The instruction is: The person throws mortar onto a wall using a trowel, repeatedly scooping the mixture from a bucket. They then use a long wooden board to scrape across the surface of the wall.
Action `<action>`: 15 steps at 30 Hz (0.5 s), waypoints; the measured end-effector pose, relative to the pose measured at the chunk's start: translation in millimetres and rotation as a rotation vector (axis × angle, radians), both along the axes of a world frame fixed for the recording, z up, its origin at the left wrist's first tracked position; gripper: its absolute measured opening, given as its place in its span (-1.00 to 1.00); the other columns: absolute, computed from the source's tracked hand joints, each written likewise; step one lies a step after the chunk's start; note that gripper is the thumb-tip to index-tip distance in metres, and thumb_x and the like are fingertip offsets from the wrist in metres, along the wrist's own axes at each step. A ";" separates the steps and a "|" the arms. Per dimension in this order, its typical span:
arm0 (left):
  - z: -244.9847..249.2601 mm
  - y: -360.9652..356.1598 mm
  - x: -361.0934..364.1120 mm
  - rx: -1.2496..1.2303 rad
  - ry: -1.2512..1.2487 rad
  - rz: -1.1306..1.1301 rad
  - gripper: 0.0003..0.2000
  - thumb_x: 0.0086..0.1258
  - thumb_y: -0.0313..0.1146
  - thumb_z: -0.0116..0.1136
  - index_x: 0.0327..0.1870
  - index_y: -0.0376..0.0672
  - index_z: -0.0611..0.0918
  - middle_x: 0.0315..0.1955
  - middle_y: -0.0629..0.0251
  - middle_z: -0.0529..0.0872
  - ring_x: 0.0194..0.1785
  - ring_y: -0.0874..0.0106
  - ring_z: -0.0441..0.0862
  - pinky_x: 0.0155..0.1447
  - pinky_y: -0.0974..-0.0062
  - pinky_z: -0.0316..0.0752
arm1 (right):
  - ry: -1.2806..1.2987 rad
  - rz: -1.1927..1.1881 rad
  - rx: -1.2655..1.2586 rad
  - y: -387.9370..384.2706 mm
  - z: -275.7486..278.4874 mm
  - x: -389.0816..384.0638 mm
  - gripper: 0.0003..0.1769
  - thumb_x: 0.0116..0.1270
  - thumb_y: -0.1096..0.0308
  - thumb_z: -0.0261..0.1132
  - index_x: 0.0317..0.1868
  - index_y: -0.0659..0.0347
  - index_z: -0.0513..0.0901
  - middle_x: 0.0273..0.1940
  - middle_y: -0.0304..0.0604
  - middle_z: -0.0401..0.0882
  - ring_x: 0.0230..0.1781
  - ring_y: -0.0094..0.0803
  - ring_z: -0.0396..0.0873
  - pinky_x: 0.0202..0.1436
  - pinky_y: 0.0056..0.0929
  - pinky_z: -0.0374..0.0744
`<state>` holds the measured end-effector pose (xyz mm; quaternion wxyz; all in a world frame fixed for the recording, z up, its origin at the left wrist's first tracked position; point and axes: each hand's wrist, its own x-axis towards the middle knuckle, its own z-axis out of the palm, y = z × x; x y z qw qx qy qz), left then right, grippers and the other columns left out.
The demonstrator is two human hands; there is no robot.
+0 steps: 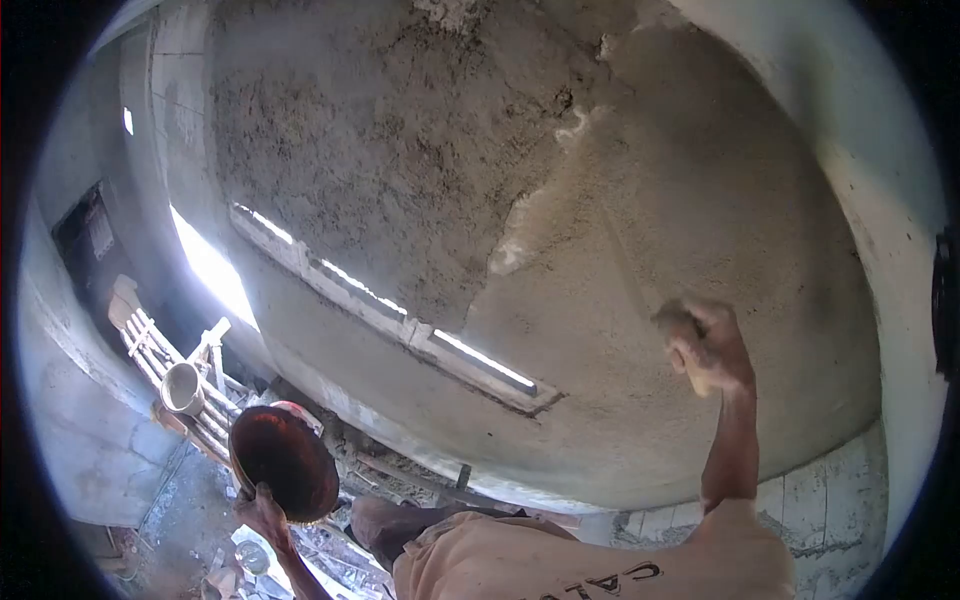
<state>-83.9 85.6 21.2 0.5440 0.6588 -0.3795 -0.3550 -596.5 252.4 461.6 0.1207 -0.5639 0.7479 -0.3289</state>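
My left hand point(262, 512) grips a round, dark reddish bowl point(285, 462) by its lower edge, at the lower left. The bowl is tilted so that its dark inside faces me. Over at the right, my right hand point(708, 345) is raised against the plastered wall point(620, 300), its fingers closed and slightly smeared by motion. A small yellowish end point(702, 384) sticks out below those fingers, but the rest of that object is hidden. Around this hand the plaster is fairly smooth; further left, rough grey plaster point(370, 150) covers the wall.
A row of narrow slots point(385, 300) lets light through the wall. Tied wooden poles point(165, 350) stand at the left with a pale bucket point(182, 388) by them. Rubble and scraps point(215, 530) lie on the floor below. A white column point(860, 130) borders the right side.
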 end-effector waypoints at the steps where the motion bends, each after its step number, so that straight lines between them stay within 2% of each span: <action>1: 0.7 0.8 -0.4 0.021 -0.009 -0.006 -0.78 0.16 -0.39 0.20 -0.35 -0.41 0.72 -0.51 0.31 0.68 -0.44 0.49 0.53 -0.31 0.40 0.43 | 0.042 -0.034 0.046 -18.2 9.6 9.5 -0.71 0.52 0.14 0.36 -0.18 0.23 0.67 -0.54 -0.40 0.48 -0.65 -0.64 0.39 -0.66 -0.48 0.43; 2: -16.1 -2.9 -3.6 -0.003 -0.049 0.031 -0.79 0.20 -0.37 0.19 -0.38 -0.40 0.70 -0.52 0.33 0.65 -0.46 0.50 0.49 -0.32 0.38 0.41 | 0.085 -0.065 0.090 -38.8 15.3 13.9 -0.71 0.52 0.14 0.36 -0.20 0.21 0.66 -0.54 -0.42 0.45 -0.64 -0.65 0.37 -0.66 -0.48 0.41; 4: 15.6 1.2 -24.9 0.011 0.000 0.068 -0.79 0.20 -0.37 0.19 -0.39 -0.40 0.68 -0.53 0.35 0.63 -0.46 0.50 0.47 -0.33 0.38 0.40 | 0.159 -0.072 0.308 -78.2 21.9 16.7 -0.71 0.51 0.13 0.36 -0.11 0.23 0.68 -0.49 -0.32 0.51 -0.58 -0.58 0.47 -0.58 -0.37 0.49; 5: 26.8 3.7 -30.9 0.016 0.024 0.089 -0.79 0.20 -0.38 0.19 -0.39 -0.41 0.68 -0.53 0.36 0.62 -0.46 0.50 0.46 -0.33 0.38 0.39 | 0.211 0.017 0.332 -98.6 18.4 22.0 -0.75 0.54 0.19 0.34 -0.09 0.23 0.67 -0.51 -0.34 0.52 -0.58 -0.62 0.46 -0.59 -0.44 0.49; 6: -5.7 3.6 -24.0 0.005 0.095 0.083 -0.79 0.20 -0.38 0.19 -0.38 -0.42 0.67 -0.52 0.36 0.61 -0.46 0.50 0.44 -0.34 0.39 0.37 | 0.264 0.108 0.353 -119.0 12.3 27.6 -0.79 0.56 0.24 0.31 -0.07 0.24 0.66 -0.52 -0.36 0.52 -0.59 -0.66 0.45 -0.59 -0.50 0.50; 9: 4.3 13.9 -34.5 0.112 0.147 0.066 -0.75 0.19 -0.39 0.17 -0.30 -0.46 0.71 -0.50 0.31 0.63 -0.43 0.45 0.48 -0.29 0.36 0.42 | 0.441 0.202 0.474 -169.5 -5.8 35.9 -0.80 0.58 0.26 0.29 -0.06 0.24 0.64 -0.46 -0.28 0.57 -0.55 -0.60 0.52 -0.54 -0.47 0.56; 10: 18.1 17.4 -44.0 0.091 0.139 0.102 -0.67 0.17 -0.34 0.19 -0.22 -0.50 0.73 -0.44 0.22 0.68 -0.38 0.37 0.54 -0.21 0.29 0.47 | 0.421 0.203 0.433 -180.3 -5.1 35.7 -0.76 0.58 0.26 0.29 0.01 0.27 0.65 -0.44 -0.25 0.59 -0.53 -0.58 0.53 -0.52 -0.46 0.58; 12: -10.3 30.0 -29.7 0.057 0.053 0.030 -0.61 0.16 -0.28 0.21 -0.19 -0.52 0.73 -0.40 0.15 0.72 -0.33 0.33 0.58 -0.14 0.25 0.50 | 0.384 0.199 0.346 -197.0 2.1 33.6 -0.67 0.57 0.25 0.29 0.15 0.33 0.65 -0.39 -0.19 0.62 -0.50 -0.54 0.57 -0.48 -0.43 0.61; 13: -4.8 30.0 -31.4 0.041 0.013 -0.007 -0.58 0.15 -0.25 0.22 -0.17 -0.53 0.73 -0.37 0.12 0.74 -0.31 0.31 0.61 -0.11 0.23 0.52 | 0.385 0.119 0.332 -198.1 11.9 33.9 -0.60 0.57 0.25 0.30 0.24 0.36 0.61 -0.37 -0.17 0.63 -0.51 -0.52 0.58 -0.48 -0.43 0.62; 15: -0.5 39.4 -30.5 0.083 -0.033 0.024 -0.51 0.11 -0.16 0.21 -0.18 -0.54 0.73 -0.43 0.08 0.75 -0.39 0.30 0.60 -0.20 0.21 0.54 | 0.389 -0.037 0.309 -190.9 43.8 39.5 -0.45 0.55 0.25 0.31 0.40 0.43 0.53 -0.34 -0.13 0.66 -0.51 -0.50 0.59 -0.47 -0.42 0.63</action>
